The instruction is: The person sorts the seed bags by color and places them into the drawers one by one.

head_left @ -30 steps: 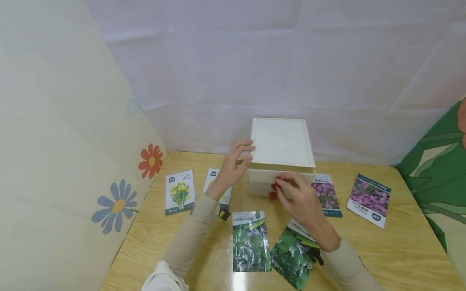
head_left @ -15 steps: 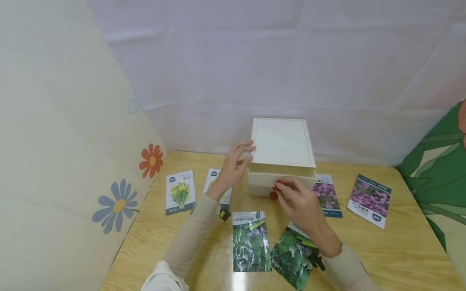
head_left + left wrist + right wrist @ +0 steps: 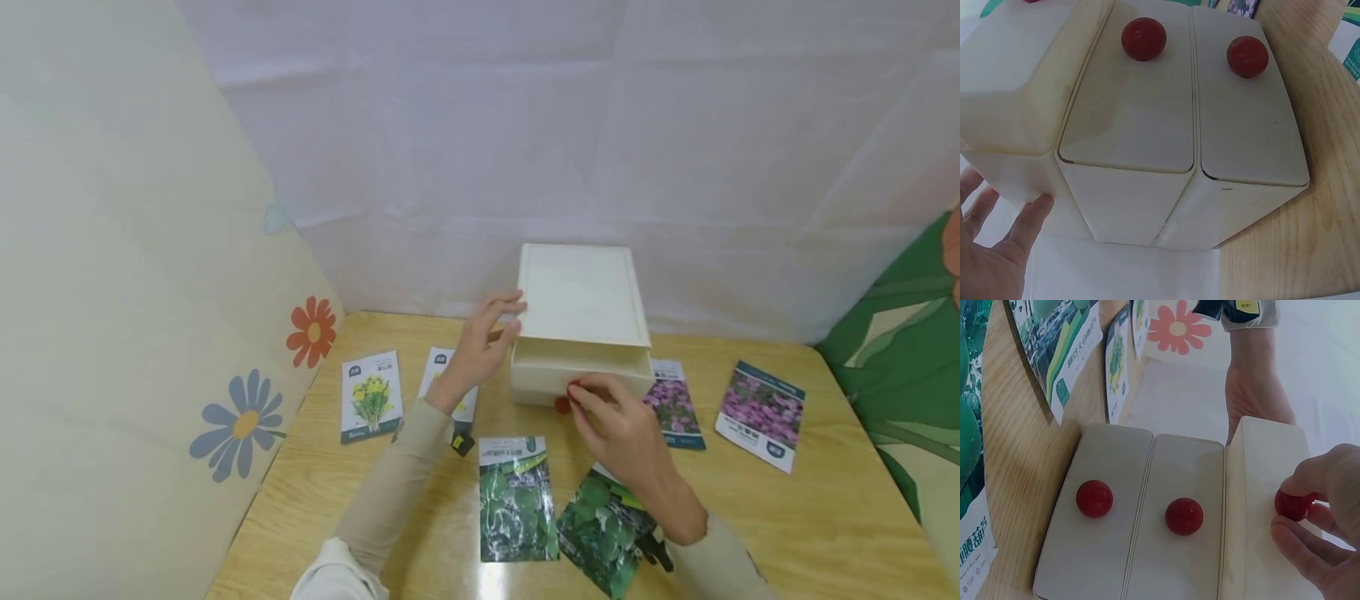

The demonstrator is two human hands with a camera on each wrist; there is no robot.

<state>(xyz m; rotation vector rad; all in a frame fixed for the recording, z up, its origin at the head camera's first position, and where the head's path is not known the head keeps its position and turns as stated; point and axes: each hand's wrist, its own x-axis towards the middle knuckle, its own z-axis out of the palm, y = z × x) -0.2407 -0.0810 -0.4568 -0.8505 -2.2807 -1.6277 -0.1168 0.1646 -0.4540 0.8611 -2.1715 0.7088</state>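
A small white drawer cabinet [image 3: 579,292] stands at the back of the table. Its top drawer [image 3: 542,372] is pulled partly out, and a strip of its inside shows below the cabinet top. My right hand [image 3: 626,429] pinches that drawer's round red knob [image 3: 1295,505] between thumb and fingers. My left hand [image 3: 480,346] touches the cabinet's left side, fingers extended and thumb near the front corner. Seen from the left wrist, two lower drawers [image 3: 1129,112] sit closed, each bearing a red knob [image 3: 1247,57].
Seed packets lie around the cabinet: yellow-flowered ones [image 3: 371,396] at left, green leafy ones [image 3: 517,504] in front, purple-flowered ones [image 3: 761,414] at right. A white cloth [image 3: 450,150] hangs behind the wooden table [image 3: 817,533]. A flower-patterned panel [image 3: 150,292] borders the left side.
The top drawer has slid farther out toward me, widening the gap under the cabinet top. My right hand has come slightly back and down with the knob; my left hand stays put.
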